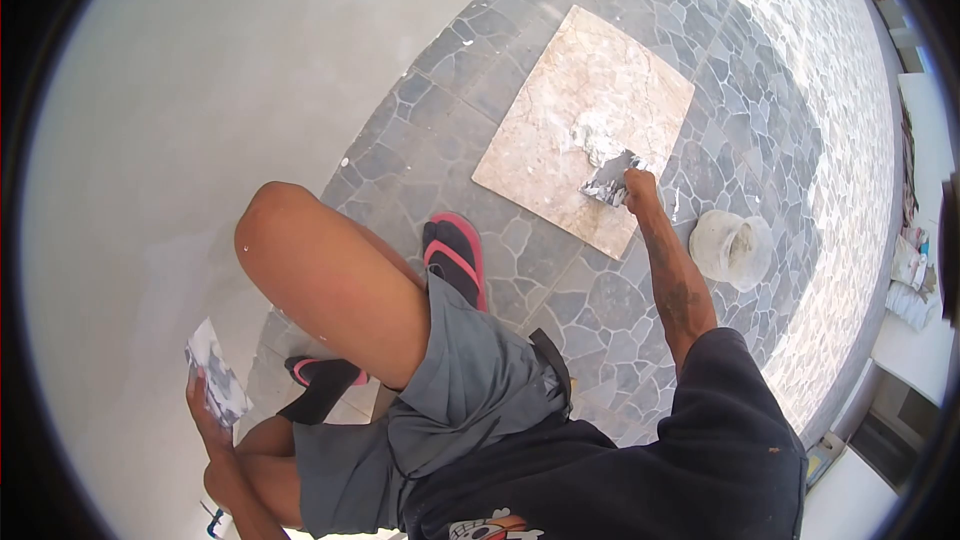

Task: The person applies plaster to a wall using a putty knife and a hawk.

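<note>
My right hand (641,190) is closed around a putty knife (610,180), its wide metal blade smeared with white. The blade rests on a square pinkish-beige tile slab (540,140) that lies on the floor, beside a mound of white putty (598,143). Down at the left, my left hand (208,412) grips a second broad putty blade (217,375), also streaked with white, held up near the pale wall. The handle of that blade is hidden.
A white bucket (730,248) with residue inside stands right of the slab. The smooth pale wall (220,70) runs along the left. Grey irregular stone paving (620,310) covers the floor. Bags and other items (910,280) lie at the far right.
</note>
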`<state>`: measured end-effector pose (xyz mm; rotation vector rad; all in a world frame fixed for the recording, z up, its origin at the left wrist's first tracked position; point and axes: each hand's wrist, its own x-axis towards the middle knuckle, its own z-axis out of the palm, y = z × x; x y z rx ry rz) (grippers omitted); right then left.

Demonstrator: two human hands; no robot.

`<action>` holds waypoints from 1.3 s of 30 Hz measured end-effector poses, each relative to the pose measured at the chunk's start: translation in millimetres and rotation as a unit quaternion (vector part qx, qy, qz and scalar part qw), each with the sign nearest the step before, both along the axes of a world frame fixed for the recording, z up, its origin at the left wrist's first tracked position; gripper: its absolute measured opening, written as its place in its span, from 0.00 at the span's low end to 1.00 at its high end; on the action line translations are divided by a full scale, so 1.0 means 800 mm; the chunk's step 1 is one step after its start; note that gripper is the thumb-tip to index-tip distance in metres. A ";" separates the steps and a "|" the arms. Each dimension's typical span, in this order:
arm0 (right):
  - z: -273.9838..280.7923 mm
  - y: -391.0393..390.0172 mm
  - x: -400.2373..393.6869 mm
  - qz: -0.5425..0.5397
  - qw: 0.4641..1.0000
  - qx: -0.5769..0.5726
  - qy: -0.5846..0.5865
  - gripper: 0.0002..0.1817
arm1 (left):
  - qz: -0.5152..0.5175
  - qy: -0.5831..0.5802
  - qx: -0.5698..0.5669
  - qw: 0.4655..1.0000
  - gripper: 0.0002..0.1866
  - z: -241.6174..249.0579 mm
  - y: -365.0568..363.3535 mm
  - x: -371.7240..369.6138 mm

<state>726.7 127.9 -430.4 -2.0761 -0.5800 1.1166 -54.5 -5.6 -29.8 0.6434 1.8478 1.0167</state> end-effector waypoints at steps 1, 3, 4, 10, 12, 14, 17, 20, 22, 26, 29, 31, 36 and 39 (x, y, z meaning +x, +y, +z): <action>0.010 -0.001 -0.029 -0.109 0.993 -0.041 0.035 0.14 | -0.008 -0.005 -0.002 1.000 0.23 0.001 0.000 0.001; 0.027 0.010 -0.068 -0.189 0.980 -0.008 0.068 0.14 | -0.016 0.001 -0.005 1.000 0.23 -0.001 0.002 -0.001; 0.026 0.014 -0.080 -0.229 0.970 0.008 0.084 0.14 | -0.020 0.005 -0.006 1.000 0.23 0.000 0.002 -0.001; 0.010 0.061 -0.110 -0.397 0.898 0.098 0.163 0.13 | -0.029 -0.007 0.007 1.000 0.23 0.005 0.008 0.007; 0.006 0.071 -0.112 -0.410 0.882 0.108 0.207 0.12 | -0.009 0.010 0.020 1.000 0.23 0.008 0.011 0.015; -0.001 0.067 -0.108 -0.405 0.866 0.113 0.271 0.12 | -0.013 0.010 0.028 0.999 0.23 0.011 0.012 0.022; -0.062 0.059 -0.087 -0.260 0.919 0.138 0.263 0.13 | -0.037 -0.001 0.044 0.998 0.24 0.025 0.018 0.030; -0.041 0.062 -0.098 -0.332 0.839 0.203 0.381 0.17 | -0.025 0.020 0.079 0.996 0.26 0.040 0.023 0.042; -0.001 0.074 -0.113 -0.392 0.760 0.237 0.460 0.20 | -0.022 0.038 0.110 0.993 0.27 0.058 0.031 0.054; 0.024 0.082 -0.116 -0.387 0.707 0.276 0.524 0.27 | 0.000 0.063 0.147 0.987 0.28 0.089 0.047 0.081; 0.018 0.081 -0.104 -0.344 0.700 0.301 0.549 0.29 | 0.012 0.049 0.168 0.984 0.28 0.099 0.056 0.111; 0.021 0.080 -0.094 -0.317 0.720 0.302 0.539 0.29 | -0.006 0.033 0.180 0.983 0.28 0.104 0.062 0.137; 0.085 0.070 -0.088 -0.190 0.758 0.353 0.515 0.29 | 0.013 0.005 0.185 0.983 0.28 0.118 0.092 0.227; 0.156 0.063 -0.095 -0.086 0.782 0.400 0.470 0.32 | -0.038 -0.070 0.170 0.982 0.28 0.124 0.113 0.288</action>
